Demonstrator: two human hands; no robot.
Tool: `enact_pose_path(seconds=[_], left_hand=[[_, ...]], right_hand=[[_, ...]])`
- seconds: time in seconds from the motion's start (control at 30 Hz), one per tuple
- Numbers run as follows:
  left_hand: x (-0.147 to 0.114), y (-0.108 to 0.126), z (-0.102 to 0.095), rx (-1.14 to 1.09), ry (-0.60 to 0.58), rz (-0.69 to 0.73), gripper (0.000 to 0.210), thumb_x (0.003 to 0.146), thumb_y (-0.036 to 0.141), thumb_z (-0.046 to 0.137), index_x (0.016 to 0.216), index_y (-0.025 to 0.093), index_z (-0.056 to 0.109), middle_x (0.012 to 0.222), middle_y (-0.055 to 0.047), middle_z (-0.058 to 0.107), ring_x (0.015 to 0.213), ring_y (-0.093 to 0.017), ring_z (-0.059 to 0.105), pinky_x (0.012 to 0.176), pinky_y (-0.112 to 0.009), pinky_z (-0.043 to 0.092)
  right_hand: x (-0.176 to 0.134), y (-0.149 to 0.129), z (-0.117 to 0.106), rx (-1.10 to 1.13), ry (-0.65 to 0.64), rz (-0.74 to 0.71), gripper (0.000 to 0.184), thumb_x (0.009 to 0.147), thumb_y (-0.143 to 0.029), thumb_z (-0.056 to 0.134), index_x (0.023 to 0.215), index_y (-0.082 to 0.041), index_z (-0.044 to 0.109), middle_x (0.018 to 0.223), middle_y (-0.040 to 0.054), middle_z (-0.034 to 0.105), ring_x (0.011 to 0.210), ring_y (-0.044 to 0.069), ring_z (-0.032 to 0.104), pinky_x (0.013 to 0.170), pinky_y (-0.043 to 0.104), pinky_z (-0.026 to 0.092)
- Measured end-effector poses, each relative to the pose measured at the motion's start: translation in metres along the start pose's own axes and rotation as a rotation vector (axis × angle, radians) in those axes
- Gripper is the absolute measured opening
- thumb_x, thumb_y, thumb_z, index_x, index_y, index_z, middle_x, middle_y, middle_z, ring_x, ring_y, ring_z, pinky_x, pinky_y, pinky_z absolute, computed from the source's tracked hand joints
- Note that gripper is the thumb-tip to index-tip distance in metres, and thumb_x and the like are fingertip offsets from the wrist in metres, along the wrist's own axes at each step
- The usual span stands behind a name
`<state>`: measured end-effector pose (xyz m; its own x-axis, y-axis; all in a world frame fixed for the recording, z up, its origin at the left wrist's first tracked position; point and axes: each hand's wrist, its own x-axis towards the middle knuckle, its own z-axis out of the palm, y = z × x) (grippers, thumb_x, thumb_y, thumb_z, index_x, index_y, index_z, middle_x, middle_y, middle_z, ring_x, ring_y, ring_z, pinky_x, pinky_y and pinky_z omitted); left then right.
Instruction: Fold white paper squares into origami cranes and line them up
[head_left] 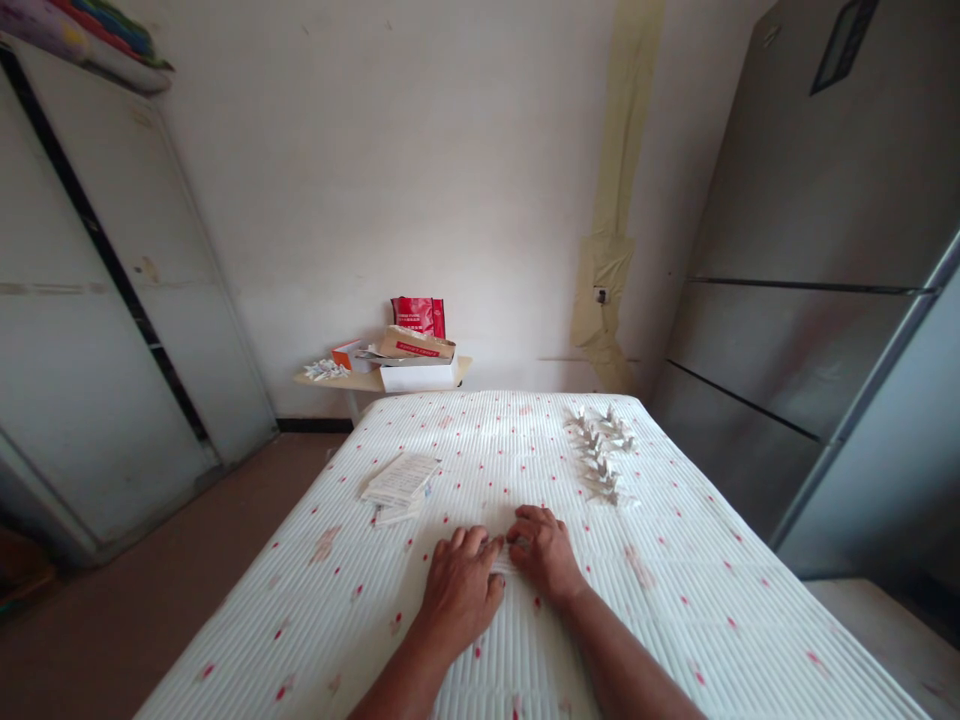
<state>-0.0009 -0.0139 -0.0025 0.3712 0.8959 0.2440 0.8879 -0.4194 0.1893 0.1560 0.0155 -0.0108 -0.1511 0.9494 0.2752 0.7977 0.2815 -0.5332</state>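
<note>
White ribbed cover [525,660] is red-flecked. Sheets [401,480] are stacked beyond left fingers [474,540]; folded paper figures [600,464] are grouped beyond right fingers [534,528]; small paper piece [504,562] is seen between.

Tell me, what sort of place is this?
Probably a room in someone's home: a fridge stands on the right, a tall cabinet on the left, and a flowered cover is spread in front.

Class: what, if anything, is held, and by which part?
A small piece of white paper: left hand at its left side, right hand at its right; whether pinched or pressed cannot be told.
</note>
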Motion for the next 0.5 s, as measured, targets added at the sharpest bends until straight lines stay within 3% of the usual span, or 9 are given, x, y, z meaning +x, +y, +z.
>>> enact_pose_path(seconds=[0.5], left_hand=[[-0.0090, -0.0079, -0.0092, 0.078, 0.012, -0.096, 0.038, 0.078, 0.038, 0.048, 0.113, 0.025, 0.054, 0.113, -0.007, 0.054, 0.105, -0.026, 0.044, 0.086, -0.041, 0.030]], right_hand=[[-0.0004, 0.0013, 0.0008, -0.006, 0.012, -0.009, 0.018, 0.070, -0.014, 0.054, 0.078, -0.024, 0.066, 0.111, 0.0027, 0.059, 0.103, 0.020, 0.049, 0.084, 0.033, 0.033]])
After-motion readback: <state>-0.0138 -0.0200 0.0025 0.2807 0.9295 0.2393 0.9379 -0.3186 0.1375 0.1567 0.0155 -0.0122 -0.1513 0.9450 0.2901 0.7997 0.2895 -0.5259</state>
